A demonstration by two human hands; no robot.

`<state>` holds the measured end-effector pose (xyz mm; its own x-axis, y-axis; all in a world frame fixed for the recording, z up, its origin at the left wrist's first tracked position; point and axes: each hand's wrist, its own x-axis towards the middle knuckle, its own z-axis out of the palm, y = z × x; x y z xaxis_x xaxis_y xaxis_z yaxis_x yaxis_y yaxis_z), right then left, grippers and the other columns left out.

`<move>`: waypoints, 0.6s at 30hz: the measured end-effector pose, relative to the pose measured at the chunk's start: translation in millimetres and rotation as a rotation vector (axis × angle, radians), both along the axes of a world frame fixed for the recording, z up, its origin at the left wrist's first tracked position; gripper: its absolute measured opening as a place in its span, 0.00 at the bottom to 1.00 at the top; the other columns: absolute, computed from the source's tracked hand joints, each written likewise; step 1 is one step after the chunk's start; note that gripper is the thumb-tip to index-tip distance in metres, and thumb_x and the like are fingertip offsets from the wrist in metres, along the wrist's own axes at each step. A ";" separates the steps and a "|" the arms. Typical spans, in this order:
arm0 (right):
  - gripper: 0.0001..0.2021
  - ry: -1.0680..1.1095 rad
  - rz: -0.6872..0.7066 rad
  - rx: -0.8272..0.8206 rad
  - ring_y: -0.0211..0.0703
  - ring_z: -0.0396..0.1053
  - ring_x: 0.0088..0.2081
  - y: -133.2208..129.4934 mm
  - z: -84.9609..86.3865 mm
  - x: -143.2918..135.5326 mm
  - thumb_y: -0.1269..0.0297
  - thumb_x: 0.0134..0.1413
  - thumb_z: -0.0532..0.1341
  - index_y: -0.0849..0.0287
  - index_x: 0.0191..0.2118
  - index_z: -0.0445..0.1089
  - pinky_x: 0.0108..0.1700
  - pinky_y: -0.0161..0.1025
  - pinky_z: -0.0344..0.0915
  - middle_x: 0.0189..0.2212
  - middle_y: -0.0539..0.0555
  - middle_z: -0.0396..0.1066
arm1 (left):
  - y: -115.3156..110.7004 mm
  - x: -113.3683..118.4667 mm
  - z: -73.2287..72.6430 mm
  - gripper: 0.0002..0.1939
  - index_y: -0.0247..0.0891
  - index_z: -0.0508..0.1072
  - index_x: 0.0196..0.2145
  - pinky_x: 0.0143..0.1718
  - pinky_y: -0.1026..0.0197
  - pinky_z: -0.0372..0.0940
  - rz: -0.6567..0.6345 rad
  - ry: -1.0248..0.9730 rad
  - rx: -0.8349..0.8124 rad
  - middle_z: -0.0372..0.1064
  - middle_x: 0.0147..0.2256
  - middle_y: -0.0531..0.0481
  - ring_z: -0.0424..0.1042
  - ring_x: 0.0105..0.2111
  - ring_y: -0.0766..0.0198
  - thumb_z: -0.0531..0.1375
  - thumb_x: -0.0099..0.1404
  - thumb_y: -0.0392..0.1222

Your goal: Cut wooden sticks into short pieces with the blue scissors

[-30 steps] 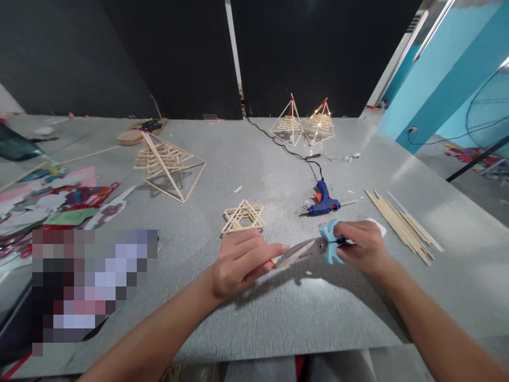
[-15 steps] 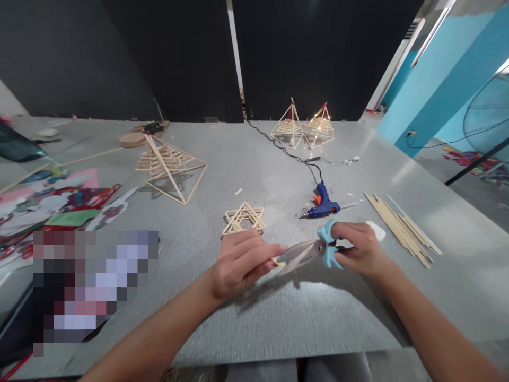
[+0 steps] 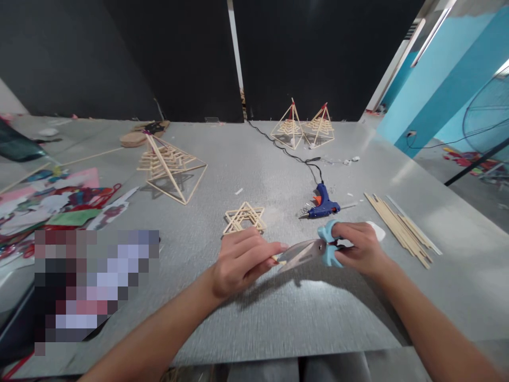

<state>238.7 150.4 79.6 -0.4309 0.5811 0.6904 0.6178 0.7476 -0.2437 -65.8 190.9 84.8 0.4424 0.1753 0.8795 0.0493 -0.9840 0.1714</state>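
My right hand is closed round the light-blue handles of a pair of scissors, whose blades point left. Pinched in my left hand is a small pale wooden stick; most of it is hidden by my fingers. Its short visible end lies between the scissor blades, close to my left fingertips. Just beyond my left hand, a six-pointed star of thin sticks lies flat on the table. A blue glue gun with an orange trigger rests past the scissors.
Loose sticks lie at the right. A stick pyramid stands left of centre, and two smaller pyramids stand at the back. A black cord runs to the glue gun. Coloured scraps and a pixelated object fill the left side.
The scissor blades have closed slightly on the stick. Lights that glowed on the back right pyramid are now dark. Both hands keep nearly the same place.
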 end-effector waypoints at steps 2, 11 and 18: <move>0.08 -0.009 0.002 0.001 0.34 0.61 0.23 0.0 0.4 0.0 0.75 0.54 0.60 0.54 0.34 0.64 0.28 0.32 0.59 0.24 0.45 0.68 | -0.1 -0.1 -0.3 0.11 0.32 0.76 0.51 0.32 0.60 0.64 0.003 0.003 0.002 0.74 0.30 0.49 0.66 0.28 0.63 0.54 0.83 0.36; 0.09 -0.055 -0.077 0.026 0.34 0.59 0.22 -0.3 5.5 3.2 0.77 0.48 0.58 0.54 0.31 0.65 0.28 0.32 0.57 0.22 0.44 0.66 | 2.0 -1.2 5.8 0.12 0.32 0.75 0.51 0.31 0.60 0.65 0.028 0.056 0.062 0.75 0.29 0.50 0.67 0.27 0.64 0.53 0.85 0.38; 0.10 0.027 -0.143 0.079 0.33 0.52 0.20 -0.2 0.8 0.8 0.78 0.46 0.58 0.53 0.27 0.62 0.25 0.35 0.50 0.18 0.42 0.60 | 1.6 -0.3 3.7 0.13 0.34 0.75 0.50 0.29 0.59 0.66 0.022 0.051 0.059 0.75 0.28 0.49 0.69 0.26 0.63 0.52 0.85 0.39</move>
<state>239.5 150.2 80.4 -0.3284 0.5788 0.7465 0.7132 0.6701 -0.2058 -66.1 192.5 88.5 0.4833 0.1340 0.8652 0.0787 -0.9909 0.1095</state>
